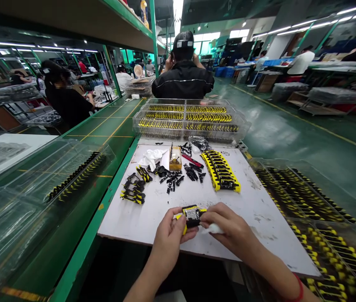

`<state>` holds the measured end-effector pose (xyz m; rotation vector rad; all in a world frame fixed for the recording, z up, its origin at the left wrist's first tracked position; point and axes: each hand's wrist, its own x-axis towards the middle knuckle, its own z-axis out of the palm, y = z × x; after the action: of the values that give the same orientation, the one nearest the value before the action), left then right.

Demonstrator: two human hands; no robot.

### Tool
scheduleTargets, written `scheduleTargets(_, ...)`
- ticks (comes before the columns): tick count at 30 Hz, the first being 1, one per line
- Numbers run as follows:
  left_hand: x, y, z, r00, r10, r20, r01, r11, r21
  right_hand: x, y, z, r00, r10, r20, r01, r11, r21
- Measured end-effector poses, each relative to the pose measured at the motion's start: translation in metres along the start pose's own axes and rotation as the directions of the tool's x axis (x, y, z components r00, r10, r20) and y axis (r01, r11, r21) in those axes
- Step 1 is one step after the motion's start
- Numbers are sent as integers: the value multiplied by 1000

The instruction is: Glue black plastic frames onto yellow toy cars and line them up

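Observation:
Close to the front edge of the white board (247, 226), my left hand (173, 228) is closed around a yellow-and-black plastic part (192, 212) with a greyish panel facing up. My right hand (225, 224) meets the part's right end with its fingertips, also closed. A small white wad (215, 228), perhaps cloth or tissue, shows under the right fingers. Beyond the hands lie loose black pieces (172, 180). A curved row of yellow-and-black parts (220, 171) stands to their right, and a few similar parts (133, 195) lie to their left.
A small yellowish box (175, 159), a red pen-like tool (191, 160) and a crumpled white cloth (151, 158) are at the back of the board. Clear trays of parts stand behind (184, 136), at right (319, 197) and at left (71, 176). A person in black (182, 77) sits ahead.

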<state>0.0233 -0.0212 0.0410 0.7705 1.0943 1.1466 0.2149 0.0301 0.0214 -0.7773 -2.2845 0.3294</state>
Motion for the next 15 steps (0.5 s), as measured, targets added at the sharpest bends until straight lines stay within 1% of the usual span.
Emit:
scheduleTargets(3, 5, 0, -4, 998, -60, 23, 61, 997, -40, 4, 8, 2, 996, 44, 78, -51, 995, 84)
scheduleTargets(5, 7, 0, -5, 996, -82, 37, 84, 995, -47, 7, 11, 2, 991, 54, 124, -66, 993, 97)
scheduleTargets(10, 9, 3, -7, 992, -105, 70, 110, 992, -67, 13, 12, 1, 980, 80, 182, -88, 996, 36)
scheduleTargets(15, 11, 7, -9, 984, -145, 101, 154, 985, -84, 16, 10, -1, 972, 54, 229, -53, 999, -13)
